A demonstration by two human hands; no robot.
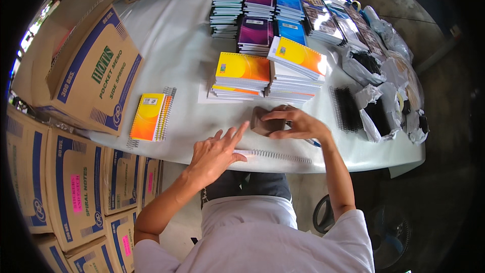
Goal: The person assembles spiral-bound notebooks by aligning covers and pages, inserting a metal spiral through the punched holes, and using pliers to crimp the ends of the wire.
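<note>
My right hand (pixel 302 124) grips a brown block (pixel 263 121) between its thumb and fingers, on the white-covered table just beyond a wire spiral. The spiral coil (pixel 283 156) lies lengthwise near the table's front edge. At its left end shows a narrow white strip (pixel 245 152), perhaps the edge of a pad; its kind is unclear. My left hand (pixel 214 154) is over that end, fingers stretched and apart, with the thumb close to the strip. A blue pen-like thing (pixel 313 142) is partly hidden under my right wrist.
Yellow-orange notebooks stand in two stacks (pixel 241 71) ahead. Further back are purple notebooks (pixel 256 30) and blue ones (pixel 290 30). A spiral notebook (pixel 147 116) and large carton (pixel 93 65) are left. Black coils (pixel 346 108) and plastic bags (pixel 376 111) lie right.
</note>
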